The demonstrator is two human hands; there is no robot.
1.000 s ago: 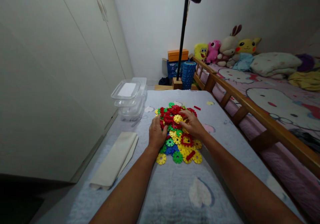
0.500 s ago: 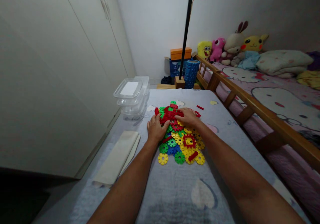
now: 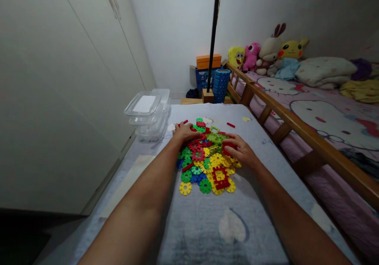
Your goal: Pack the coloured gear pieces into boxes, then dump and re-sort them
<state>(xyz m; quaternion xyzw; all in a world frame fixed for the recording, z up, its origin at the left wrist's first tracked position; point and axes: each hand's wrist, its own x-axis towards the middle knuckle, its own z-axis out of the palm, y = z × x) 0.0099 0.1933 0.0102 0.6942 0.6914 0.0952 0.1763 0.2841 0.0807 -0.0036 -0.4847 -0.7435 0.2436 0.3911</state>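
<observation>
A heap of plastic interlocking toy pieces (image 3: 197, 166) lies on the cloth-covered table: notched discs in yellow, green and blue, square red frames and light green pieces. At the heap's far left edge rests my left hand (image 3: 184, 133), palm down, fingers apart over red pieces; what lies beneath the palm is hidden. On the right side, my right hand (image 3: 241, 151) curls its thumb and fingers around red toy pieces (image 3: 226, 147). Nearer to me, a red square frame (image 3: 220, 175) sits on yellow discs.
Clear lidded plastic boxes (image 3: 145, 117) stand stacked at the table's far left. A folded cream cloth (image 3: 127, 184) lies partly under my left forearm. Along the right runs a wooden bed rail (image 3: 284, 127). A black pole (image 3: 212, 40) rises beyond the table.
My hands have moved apart, the left to the far left edge and the right to the right side. Red pieces between them have spread out, and light green pieces now show. The view has shifted slightly.
</observation>
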